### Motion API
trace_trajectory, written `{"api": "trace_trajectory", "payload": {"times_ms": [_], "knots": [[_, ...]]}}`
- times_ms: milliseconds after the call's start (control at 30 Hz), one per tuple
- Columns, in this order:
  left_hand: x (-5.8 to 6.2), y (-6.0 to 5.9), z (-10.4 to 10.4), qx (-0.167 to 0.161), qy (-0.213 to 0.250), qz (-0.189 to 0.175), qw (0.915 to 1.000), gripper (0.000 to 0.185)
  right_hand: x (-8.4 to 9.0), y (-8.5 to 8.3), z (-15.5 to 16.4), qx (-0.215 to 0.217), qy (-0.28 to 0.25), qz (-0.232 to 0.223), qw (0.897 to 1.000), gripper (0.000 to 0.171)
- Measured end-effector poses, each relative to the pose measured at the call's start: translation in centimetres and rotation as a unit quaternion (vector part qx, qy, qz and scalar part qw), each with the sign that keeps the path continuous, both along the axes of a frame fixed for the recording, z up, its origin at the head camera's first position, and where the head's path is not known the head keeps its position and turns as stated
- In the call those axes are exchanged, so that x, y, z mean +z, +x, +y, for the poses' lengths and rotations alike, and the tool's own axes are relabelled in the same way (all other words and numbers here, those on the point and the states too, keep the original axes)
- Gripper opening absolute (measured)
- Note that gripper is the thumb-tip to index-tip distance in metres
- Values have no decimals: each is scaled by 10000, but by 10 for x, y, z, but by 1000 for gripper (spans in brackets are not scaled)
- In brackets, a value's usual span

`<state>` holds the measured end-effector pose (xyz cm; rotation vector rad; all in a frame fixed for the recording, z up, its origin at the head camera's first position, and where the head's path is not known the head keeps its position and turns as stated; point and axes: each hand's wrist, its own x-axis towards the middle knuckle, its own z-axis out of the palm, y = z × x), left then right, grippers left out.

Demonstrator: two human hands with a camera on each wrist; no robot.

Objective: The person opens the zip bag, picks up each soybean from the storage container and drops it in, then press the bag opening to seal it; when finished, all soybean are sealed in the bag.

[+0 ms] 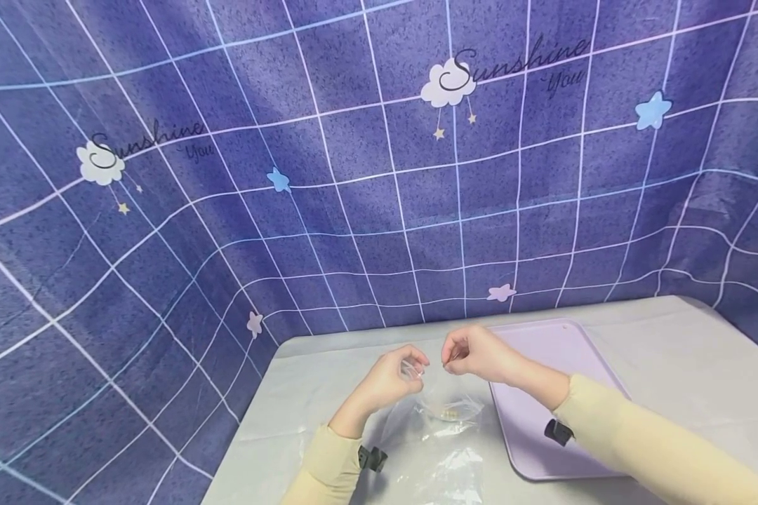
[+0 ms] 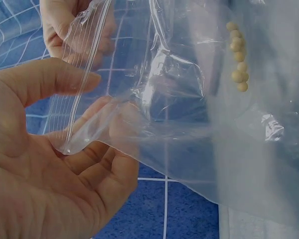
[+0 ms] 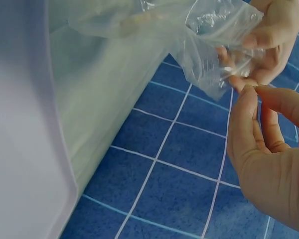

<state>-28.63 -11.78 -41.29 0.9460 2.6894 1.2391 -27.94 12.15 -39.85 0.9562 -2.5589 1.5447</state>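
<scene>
Below, grey table (image 1: 669,365), lilac tray (image 1: 562,351), blue backdrop (image 1: 354,175)

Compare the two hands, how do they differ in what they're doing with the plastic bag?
The left hand holds the bag by its zip edge, thumb above and fingers under it; the right hand pinches its fingertips together beside that edge, and whether it has the film is unclear. The left hand lies palm open toward its wrist camera; the right hand is curled tight. Both are raised above the table, close together, in cream sleeves.
</scene>
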Motion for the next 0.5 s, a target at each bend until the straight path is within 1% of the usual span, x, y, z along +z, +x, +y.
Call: {"api": "trace_trajectory", "payload": {"times_ms": [167,333,400,500], "knots": [[2,2,-1,13,-46,53,10000,33,-1,3,-4,-62,171,62,9998,12],[2,3,-1,-25,13,51,10000,34,-1,0,1,-168,74,57,9998,12],[1,3,-1,-36,48,50,10000,34,-2,-5,7,-328,35,97,9994,12],[2,4,-2,-26,74,13,10000,34,-5,-16,23,-790,96,223,9966,10]]}}
